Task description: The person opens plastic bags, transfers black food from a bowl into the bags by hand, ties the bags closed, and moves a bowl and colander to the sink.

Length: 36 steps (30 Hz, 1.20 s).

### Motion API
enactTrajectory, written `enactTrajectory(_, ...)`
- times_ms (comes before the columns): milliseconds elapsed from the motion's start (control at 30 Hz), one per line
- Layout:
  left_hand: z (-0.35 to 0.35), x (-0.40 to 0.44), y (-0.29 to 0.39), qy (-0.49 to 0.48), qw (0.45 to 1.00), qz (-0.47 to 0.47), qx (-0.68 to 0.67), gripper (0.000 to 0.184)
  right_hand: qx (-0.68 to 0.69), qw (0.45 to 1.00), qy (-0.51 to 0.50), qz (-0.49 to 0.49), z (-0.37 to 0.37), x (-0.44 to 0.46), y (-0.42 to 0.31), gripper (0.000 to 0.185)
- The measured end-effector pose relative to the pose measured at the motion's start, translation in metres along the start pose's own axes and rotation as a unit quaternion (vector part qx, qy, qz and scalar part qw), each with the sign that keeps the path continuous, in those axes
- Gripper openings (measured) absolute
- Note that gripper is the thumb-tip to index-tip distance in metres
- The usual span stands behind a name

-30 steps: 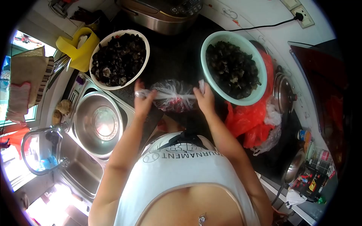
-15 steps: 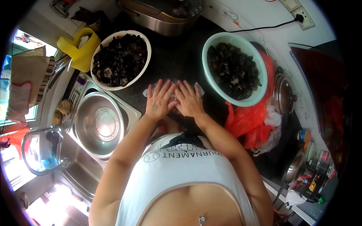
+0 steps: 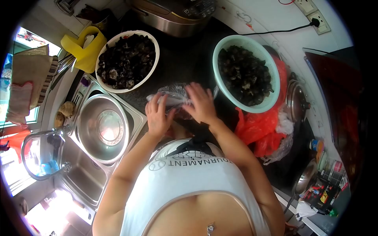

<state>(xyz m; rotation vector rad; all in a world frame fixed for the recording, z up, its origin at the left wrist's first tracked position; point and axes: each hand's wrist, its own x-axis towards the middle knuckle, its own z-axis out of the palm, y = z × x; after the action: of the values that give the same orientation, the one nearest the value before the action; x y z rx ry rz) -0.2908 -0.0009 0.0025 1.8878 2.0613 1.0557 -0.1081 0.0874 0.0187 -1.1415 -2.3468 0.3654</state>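
Observation:
A crumpled clear plastic bag (image 3: 173,93) lies on the dark counter in front of my body. My left hand (image 3: 158,118) is at the bag's left side, fingers stretched and apart. On the bag's right part rests my right hand (image 3: 200,104), its fingers spread and slightly blurred. Neither hand is closed around anything. Beyond the hands to the left stands a white bowl (image 3: 157,59) heaped with dark, lumpy pieces (image 3: 128,59). A pale green colander (image 3: 216,65) at the right holds similar dark pieces; their kind I cannot make out.
A steel basin (image 3: 83,129) sits over the sink (image 3: 84,183) at the left, near the curved faucet (image 3: 27,147). A rice cooker (image 3: 173,21) stands at the back. Red plastic bags (image 3: 260,135) and a pot lid (image 3: 296,98) lie at the right.
My hands have moved apart from lying side by side on the bag. The left has drawn back toward me and left, the right slightly right, and more of the bag shows.

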Motion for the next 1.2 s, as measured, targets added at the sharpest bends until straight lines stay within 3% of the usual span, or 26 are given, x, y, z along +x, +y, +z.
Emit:
enactTrajectory(33,-0.011,0.003,0.007,0.067,0.997,0.022,0.033,0.031,0.026,0.999,0.042,0.021,-0.010,-0.003,0.002,0.042)
enactTrajectory(100,-0.014,-0.005,0.000,-0.019,0.997,-0.068,-0.002,0.019,0.001,0.998,0.042,0.056,-0.022,-0.027,0.010,0.028)
enactTrajectory(133,-0.015,-0.010,0.000,-0.067,0.991,-0.114,-0.022,0.018,-0.014,0.996,0.040,0.077,-0.025,-0.039,0.012,0.023)
enactTrajectory(200,0.000,-0.002,0.005,-0.028,0.982,-0.162,-0.097,0.022,0.107,0.969,0.068,0.211,-0.011,-0.041,0.015,0.022)
enactTrajectory(267,0.018,0.004,0.007,-0.038,0.940,-0.263,-0.212,0.025,0.245,0.912,0.086,0.316,0.010,-0.042,0.024,0.024)
enactTrajectory(300,0.006,0.019,0.020,-0.094,0.941,-0.281,-0.162,0.031,0.321,0.874,0.091,0.354,0.023,-0.039,0.033,0.024)
enactTrajectory(333,0.007,0.025,0.024,-0.089,0.946,-0.270,-0.157,0.031,0.395,0.826,0.094,0.390,0.025,-0.030,0.030,0.023)
enactTrajectory(400,0.012,0.035,0.029,-0.079,0.955,-0.247,-0.147,0.033,0.376,0.850,0.120,0.348,0.024,-0.021,0.020,0.016)
enactTrajectory(467,0.027,0.039,0.019,-0.010,0.985,-0.113,-0.129,0.028,0.328,0.894,0.151,0.267,0.021,-0.014,0.014,0.014)
enactTrajectory(533,0.036,0.046,0.015,0.053,0.988,-0.011,-0.146,0.025,0.313,0.932,0.112,0.148,-0.001,-0.005,0.001,0.012)
enactTrajectory(633,0.032,0.053,0.016,-0.074,0.970,-0.081,-0.215,0.022,0.115,0.984,0.130,-0.026,-0.025,0.004,-0.011,0.012)
enactTrajectory(700,0.037,0.060,0.010,-0.105,0.978,0.012,-0.178,0.020,0.024,0.981,0.126,-0.143,-0.036,0.012,-0.015,0.012)
enactTrajectory(767,0.042,0.070,0.008,-0.102,0.980,0.142,-0.098,0.015,0.018,0.989,0.113,-0.098,-0.018,0.017,-0.004,0.011)
enactTrajectory(800,0.036,0.072,0.012,-0.106,0.980,0.123,-0.111,0.015,0.014,0.991,0.108,-0.076,-0.010,0.020,0.000,0.011)
enactTrajectory(833,0.030,0.072,0.017,-0.112,0.980,0.105,-0.124,0.014,0.042,0.998,0.038,0.030,-0.007,0.019,0.005,0.012)
enactTrajectory(933,0.026,0.064,0.022,-0.069,0.984,0.098,-0.135,0.015,0.189,0.948,0.054,0.252,0.011,0.022,0.002,0.015)
enactTrajectory(967,0.026,0.060,0.023,-0.045,0.985,0.102,-0.135,0.015,0.194,0.947,0.096,0.239,0.013,0.021,0.002,0.016)
enactTrajectory(1167,0.020,0.060,0.029,0.046,0.980,0.157,-0.112,0.018,0.148,0.964,0.037,0.218,0.011,0.018,0.001,0.014)
enactTrajectory(1200,0.019,0.061,0.027,0.035,0.982,0.146,-0.115,0.018,0.219,0.955,0.011,0.201,0.013,0.015,0.006,0.015)
